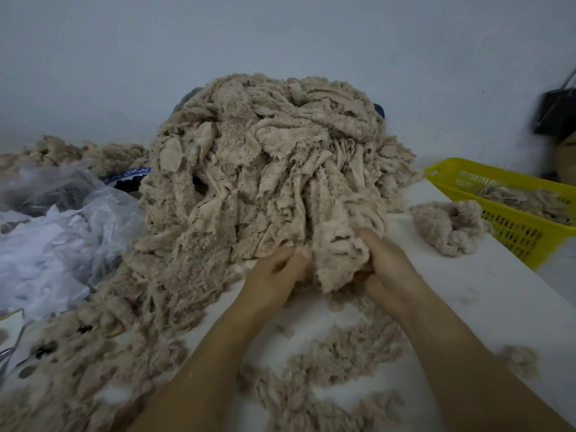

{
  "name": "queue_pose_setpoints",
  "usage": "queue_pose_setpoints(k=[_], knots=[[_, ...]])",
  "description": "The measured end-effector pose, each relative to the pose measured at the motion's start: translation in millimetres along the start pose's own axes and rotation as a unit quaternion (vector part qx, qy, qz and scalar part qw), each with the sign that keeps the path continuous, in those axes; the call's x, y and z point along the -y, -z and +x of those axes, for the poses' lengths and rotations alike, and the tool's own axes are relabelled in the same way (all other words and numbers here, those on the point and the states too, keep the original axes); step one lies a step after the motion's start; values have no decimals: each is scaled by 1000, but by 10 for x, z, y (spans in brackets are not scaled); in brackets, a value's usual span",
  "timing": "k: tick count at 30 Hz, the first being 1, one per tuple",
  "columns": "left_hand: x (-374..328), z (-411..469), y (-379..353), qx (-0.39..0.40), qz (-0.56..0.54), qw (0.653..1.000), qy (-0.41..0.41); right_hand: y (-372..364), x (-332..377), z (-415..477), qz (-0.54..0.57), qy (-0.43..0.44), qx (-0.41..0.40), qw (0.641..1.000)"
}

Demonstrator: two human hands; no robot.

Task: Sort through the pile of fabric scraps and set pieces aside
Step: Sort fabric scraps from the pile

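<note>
A tall pile of beige fuzzy fabric scraps (pixel 265 169) rises in the middle of the white table (pixel 486 294). At its front edge, a beige scrap (pixel 338 263) hangs between both hands. My left hand (pixel 277 275) pinches the scrap's left edge with curled fingers. My right hand (pixel 386 260) grips the scrap from the right, fingertips buried in the fuzz. A small separate clump of scraps (pixel 445 226) lies to the right of the pile.
A yellow plastic basket (pixel 511 226) with some scraps inside stands at the right table edge. Clear plastic bags and white fabric (pixel 46 238) lie at the left. Loose beige fluff (pixel 327 363) is strewn across the near table. A dark object (pixel 554 113) hangs on the wall at far right.
</note>
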State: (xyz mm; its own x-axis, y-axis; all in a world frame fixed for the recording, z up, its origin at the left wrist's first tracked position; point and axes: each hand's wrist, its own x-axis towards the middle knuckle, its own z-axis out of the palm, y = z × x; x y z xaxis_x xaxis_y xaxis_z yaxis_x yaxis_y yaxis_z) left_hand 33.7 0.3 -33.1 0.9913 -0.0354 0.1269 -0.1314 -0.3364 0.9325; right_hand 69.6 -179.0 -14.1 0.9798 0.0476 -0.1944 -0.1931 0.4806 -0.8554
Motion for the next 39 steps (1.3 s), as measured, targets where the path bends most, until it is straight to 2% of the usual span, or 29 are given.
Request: queue_pose_setpoints(k=[2,4,5,6,7,8,9,11,13,15,16,17,20,22,23,26,28,32,34,37,39], knots=[[13,-20,-33,32,19,999,-38,88,102,32,139,57,19,989],[65,-8,-63,53,43,996,-62,239,246,68,297,117,19,948],[90,8,-83,68,70,993,-72,305,278,84,315,123,-6,941],[102,15,-96,93,98,988,-76,343,268,106,271,123,-39,954],[103,11,-108,127,130,980,-80,342,232,113,176,123,-72,974],[102,3,-117,156,164,970,-92,319,176,127,47,128,-106,985],[102,-6,-125,175,186,961,-109,287,126,136,-90,139,-136,977],[88,-22,-130,176,174,961,-127,241,49,144,-329,166,-140,919],[56,-40,-106,145,135,975,-99,234,-32,156,-528,163,-53,831],[37,-43,-59,105,124,984,-68,230,-148,156,-652,163,26,740],[34,-47,-35,90,123,987,-48,216,-196,147,-661,169,46,729],[21,-53,-15,81,121,989,-27,185,-228,121,-637,172,63,749],[-4,-50,9,57,112,991,33,57,-237,4,-467,164,117,861],[-34,-39,-2,37,56,995,70,-41,-209,-80,-337,150,164,915],[-49,-33,-2,33,6,995,90,-84,-200,-122,-275,135,198,931],[-40,16,21,73,-162,975,132,-180,-185,-249,-188,79,280,938],[-80,6,35,90,-206,965,131,-216,-195,-307,-200,53,312,927],[-91,45,35,52,-323,932,154,-222,-225,-319,-257,14,332,908],[-86,69,43,22,-357,920,158,-216,-250,-290,-287,15,289,913],[-130,56,74,0,-413,900,142,-170,-280,-182,-288,27,163,943],[-162,9,85,30,-382,917,111,-136,-266,-103,-218,18,104,970]])
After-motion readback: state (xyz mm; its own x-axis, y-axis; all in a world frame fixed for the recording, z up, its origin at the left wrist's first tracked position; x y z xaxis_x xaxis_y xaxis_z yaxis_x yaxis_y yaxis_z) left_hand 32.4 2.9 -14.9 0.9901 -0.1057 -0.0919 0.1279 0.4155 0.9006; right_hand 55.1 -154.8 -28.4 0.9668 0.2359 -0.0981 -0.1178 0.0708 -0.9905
